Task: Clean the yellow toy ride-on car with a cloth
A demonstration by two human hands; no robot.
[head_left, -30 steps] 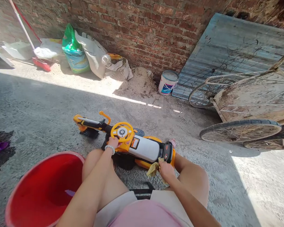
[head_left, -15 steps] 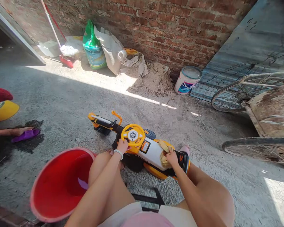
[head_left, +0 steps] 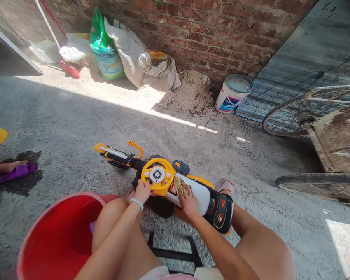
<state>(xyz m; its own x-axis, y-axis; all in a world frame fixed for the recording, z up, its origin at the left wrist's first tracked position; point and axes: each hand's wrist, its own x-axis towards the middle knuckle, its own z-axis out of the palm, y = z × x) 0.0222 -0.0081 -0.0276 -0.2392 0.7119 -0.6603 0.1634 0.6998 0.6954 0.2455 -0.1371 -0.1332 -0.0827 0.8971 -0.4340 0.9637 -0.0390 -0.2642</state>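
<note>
A yellow, white and black ride-on toy car (head_left: 196,190) stands between my knees on the concrete. My left hand (head_left: 142,190) is closed on the near-left rim of its yellow steering wheel (head_left: 167,171), a pale bead bracelet at the wrist. My right hand (head_left: 188,200) holds a crumpled, yellowish cloth (head_left: 179,184) against the white seat, just behind the steering wheel. Its fingers lie over the cloth, covering part of it. The toy's black rear end (head_left: 223,210) lies to the right, and its yellow front arm (head_left: 116,154) points left.
A large red bucket (head_left: 58,233) stands by my left knee. At far left is another person's foot in a purple slipper (head_left: 17,172) on wet ground. Sacks (head_left: 128,50), a sand pile (head_left: 191,91) and a paint bucket (head_left: 233,93) line the brick wall. A rusty cart (head_left: 335,136) stands at right.
My right hand and the cloth have moved left along the seat, from near the black rear end to just behind the steering wheel. My left hand stays on the wheel. The view has shifted slightly.
</note>
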